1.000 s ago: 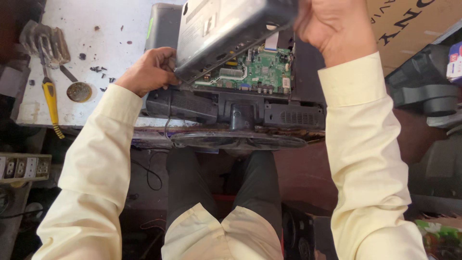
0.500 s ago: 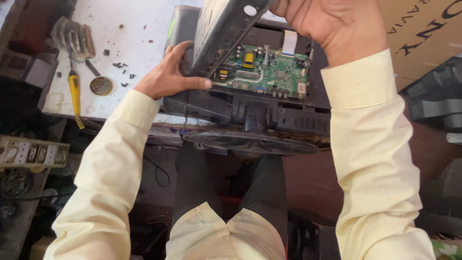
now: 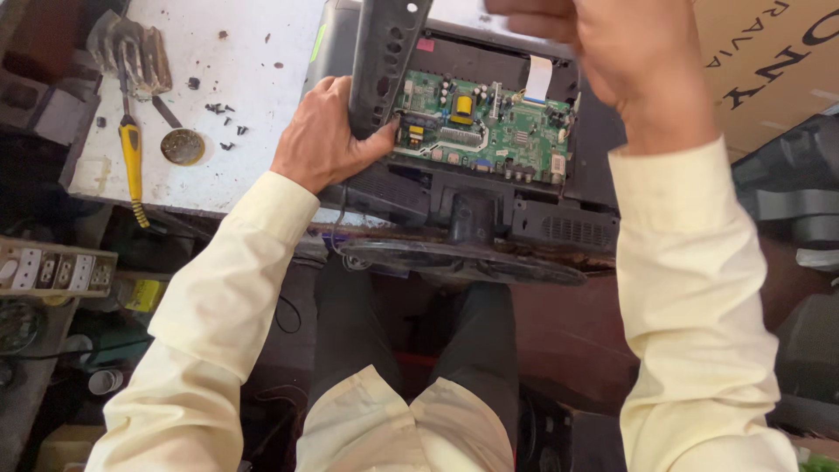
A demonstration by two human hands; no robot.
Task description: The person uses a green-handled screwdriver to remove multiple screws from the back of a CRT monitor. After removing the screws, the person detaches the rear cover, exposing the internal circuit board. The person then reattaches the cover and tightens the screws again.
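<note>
At far left we see a grey socket strip [image 3: 54,271] below the edge of the white desk [image 3: 253,105]. On the desk lie a yellow-handled screwdriver [image 3: 131,157], a round metal lid [image 3: 183,146] just beside it, and a scatter of small dark screws [image 3: 223,118] near the lid.

Further right we find the left hand [image 3: 319,140], its sleeve pale yellow. Its fingers [image 3: 377,140] are clenched on the lower end of the black back cover [image 3: 387,57], which stands tilted up and away from the set. The thumb presses the cover's near face; the other digits are hidden behind it.

The cover rises from the opened television [image 3: 454,205], which lies face down at the desk's near edge, its stand base [image 3: 463,260] overhanging toward the person's lap. Inside we see the green circuit board [image 3: 481,131], exposed, with a white ribbon cable [image 3: 537,79] at its upper right.

To the right, the right hand [image 3: 629,61] is raised near the top edge of the view. Whether its fingers grasp the cover's upper part we cannot tell, since the picture cuts them off. A brown cardboard box [image 3: 769,79] lies at far right.
</note>
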